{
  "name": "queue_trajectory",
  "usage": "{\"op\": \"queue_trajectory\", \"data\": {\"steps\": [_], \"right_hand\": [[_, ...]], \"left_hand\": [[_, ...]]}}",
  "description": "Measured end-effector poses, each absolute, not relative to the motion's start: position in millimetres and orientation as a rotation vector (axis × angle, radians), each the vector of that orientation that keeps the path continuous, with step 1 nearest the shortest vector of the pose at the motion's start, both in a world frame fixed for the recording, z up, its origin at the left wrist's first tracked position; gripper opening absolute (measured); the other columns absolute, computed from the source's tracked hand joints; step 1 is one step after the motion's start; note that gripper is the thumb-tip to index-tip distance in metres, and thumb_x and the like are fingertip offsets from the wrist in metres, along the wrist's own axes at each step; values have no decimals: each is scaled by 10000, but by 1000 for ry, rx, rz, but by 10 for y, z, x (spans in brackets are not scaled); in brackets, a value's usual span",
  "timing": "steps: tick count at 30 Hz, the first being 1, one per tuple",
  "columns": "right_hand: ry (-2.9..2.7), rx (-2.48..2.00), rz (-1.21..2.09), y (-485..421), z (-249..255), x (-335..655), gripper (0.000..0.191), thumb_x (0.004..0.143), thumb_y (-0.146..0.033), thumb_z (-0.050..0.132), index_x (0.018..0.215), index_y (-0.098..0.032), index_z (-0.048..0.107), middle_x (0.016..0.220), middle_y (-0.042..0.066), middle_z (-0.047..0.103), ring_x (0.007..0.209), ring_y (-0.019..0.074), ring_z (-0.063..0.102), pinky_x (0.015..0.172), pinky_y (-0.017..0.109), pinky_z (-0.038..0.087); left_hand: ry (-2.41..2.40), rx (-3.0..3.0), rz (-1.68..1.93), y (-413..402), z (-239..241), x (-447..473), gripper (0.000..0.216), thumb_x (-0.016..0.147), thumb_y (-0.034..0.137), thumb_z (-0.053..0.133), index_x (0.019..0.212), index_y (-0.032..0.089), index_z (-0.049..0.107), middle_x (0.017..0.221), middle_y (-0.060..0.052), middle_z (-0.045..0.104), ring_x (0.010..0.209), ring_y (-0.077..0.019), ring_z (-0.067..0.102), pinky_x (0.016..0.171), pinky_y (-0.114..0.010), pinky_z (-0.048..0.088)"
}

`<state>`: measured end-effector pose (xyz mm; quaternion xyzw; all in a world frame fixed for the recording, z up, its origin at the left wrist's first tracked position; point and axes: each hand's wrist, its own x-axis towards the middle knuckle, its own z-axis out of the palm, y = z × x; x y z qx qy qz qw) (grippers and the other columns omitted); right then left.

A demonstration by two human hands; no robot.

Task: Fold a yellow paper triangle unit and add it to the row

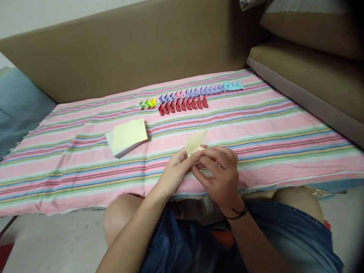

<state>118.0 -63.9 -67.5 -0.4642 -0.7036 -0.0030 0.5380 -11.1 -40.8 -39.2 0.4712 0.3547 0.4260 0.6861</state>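
Observation:
A pale yellow sheet of paper [195,141], partly folded, is held up between my two hands above the striped cloth. My left hand [179,166] pinches its lower left part with the thumb on top. My right hand [220,170] closes on the lower right edge, its fingertips meeting my left thumb. The paper's lower part is hidden behind the fingers. To the left lies a stack of square paper [130,134] with a pale yellow sheet uppermost.
Beyond my hands stands a row of red folded paper boats [183,105]. Behind it runs a row of purple, pink and light blue boats [196,92]. Green and yellow boats [147,103] sit at the left end. Cushions [307,76] are piled at the right.

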Motion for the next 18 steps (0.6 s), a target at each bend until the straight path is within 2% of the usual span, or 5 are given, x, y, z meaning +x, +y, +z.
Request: {"op": "queue_trajectory", "data": {"steps": [4, 8, 13, 15, 18], "right_hand": [[-1709, -1064, 179, -588, -667, 1196, 74, 805, -246, 653, 869, -263, 684, 1028, 35, 687, 1080, 252, 571, 963, 446, 406], [-1586, -1115, 370, -525, -696, 1317, 239, 828, -257, 617, 1063, -229, 643, 1171, 89, 611, 1131, 248, 543, 962, 425, 430], [-1336, -1192, 1039, -456, -802, 1441, 129, 809, -345, 646, 802, -217, 660, 813, 29, 681, 787, 189, 641, 688, 315, 508], [-1155, -1169, 1193, -446, -840, 1455, 152, 759, -348, 700, 787, -214, 635, 731, 7, 664, 699, 166, 633, 609, 279, 499], [-1022, -1078, 1258, -455, -848, 1435, 208, 712, -311, 750, 847, -230, 613, 722, -18, 659, 678, 146, 631, 596, 255, 504]], "left_hand": [[947, 1098, 917, -362, -390, -197, 303, 841, 287, 602, 1114, 165, 649, 1017, -63, 704, 879, -182, 665, 795, -274, 512], [1032, 1332, 635, -323, -362, -297, 300, 805, 254, 614, 1080, 139, 652, 841, -45, 695, 650, -149, 657, 605, -249, 515], [1212, 1516, 655, -318, -338, -322, 405, 690, 195, 728, 1082, 146, 642, 565, 46, 591, 479, -68, 508, 474, -165, 368], [1248, 1473, 788, -313, -344, -317, 440, 695, 219, 736, 1116, 164, 621, 590, 47, 602, 490, -58, 497, 482, -158, 363], [1178, 1340, 937, -311, -355, -297, 488, 748, 248, 703, 1202, 198, 534, 731, 19, 666, 612, -90, 601, 575, -176, 464]]}}
